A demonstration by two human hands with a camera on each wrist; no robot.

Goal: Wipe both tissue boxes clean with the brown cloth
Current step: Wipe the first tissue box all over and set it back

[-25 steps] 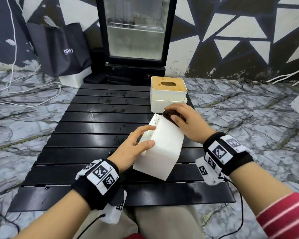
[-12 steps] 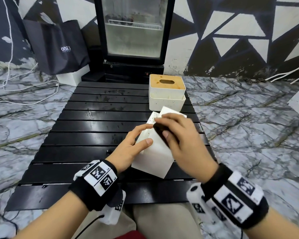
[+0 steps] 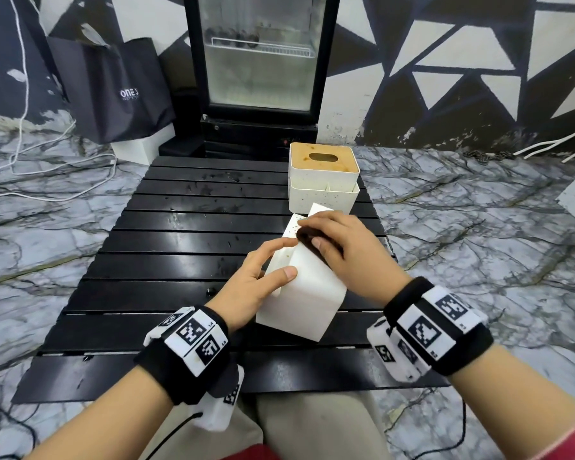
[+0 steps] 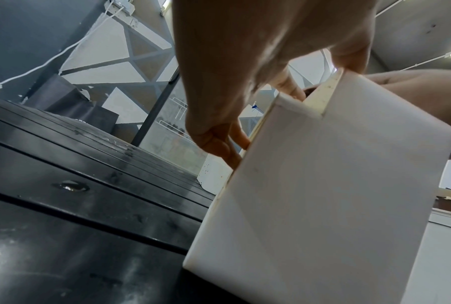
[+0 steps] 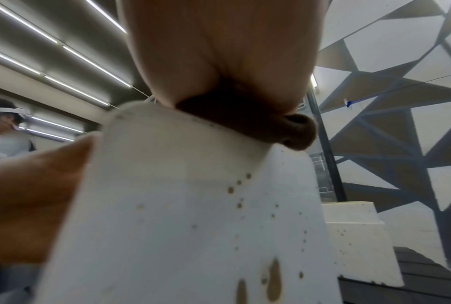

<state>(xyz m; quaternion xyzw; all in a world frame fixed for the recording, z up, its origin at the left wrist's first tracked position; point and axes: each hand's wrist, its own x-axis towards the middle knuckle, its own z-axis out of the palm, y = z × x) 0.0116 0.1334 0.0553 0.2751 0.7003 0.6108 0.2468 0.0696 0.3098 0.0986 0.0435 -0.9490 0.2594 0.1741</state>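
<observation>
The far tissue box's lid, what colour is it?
Light wood brown lid with a dark oval slot, clearest in the head view.

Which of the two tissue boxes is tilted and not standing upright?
The near tissue box, gripped by the left hand, is tilted. The far tissue box, with its wooden lid, stands upright on the black table.

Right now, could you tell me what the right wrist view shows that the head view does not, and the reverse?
Only the right wrist view shows brown drips and specks running down a side of the held box, and the cloth's rolled edge poking out from under the right hand.

Only the head view shows the second box's wooden top with its slot, the black table, the fridge and the bag.

Both show the left hand steadying the held box, tilted, while the right hand presses the cloth on it.
</observation>
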